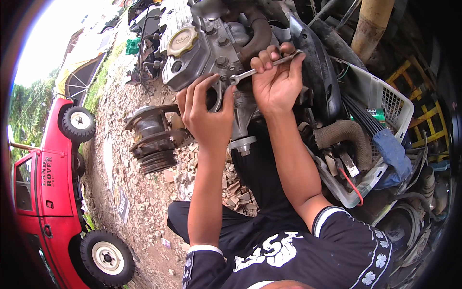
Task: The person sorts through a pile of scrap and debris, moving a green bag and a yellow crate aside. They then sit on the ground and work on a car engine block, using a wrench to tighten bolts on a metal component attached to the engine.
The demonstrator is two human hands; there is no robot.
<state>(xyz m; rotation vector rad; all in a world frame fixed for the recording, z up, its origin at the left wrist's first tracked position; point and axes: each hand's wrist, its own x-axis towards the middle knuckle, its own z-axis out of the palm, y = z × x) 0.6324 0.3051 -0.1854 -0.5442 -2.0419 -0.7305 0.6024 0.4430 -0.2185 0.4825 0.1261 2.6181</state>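
Observation:
My right hand (277,86) grips the shank of a silver combination wrench (246,74), fingers and thumb closed near its upper right end. The wrench's other end sits at a bolt spot on the front of a grey metal engine (204,53). Beside that end, my left hand (206,108) curls around a curved metal part (218,98), its thumb close to the wrench head. What the left fingers press on behind that part is hidden. A yellowish oil filler cap (182,41) sits on the valve cover above. Below the wrench, a shaft with a bolted pulley end (242,144) points toward me.
A rusty pulley assembly (156,135) stands out at the engine's left. On the right, a white plastic crate (402,103) holds a ribbed hose (344,132), a blue cloth (392,154) and other parts. A red off-road vehicle (50,192) stands left on stony ground (139,207).

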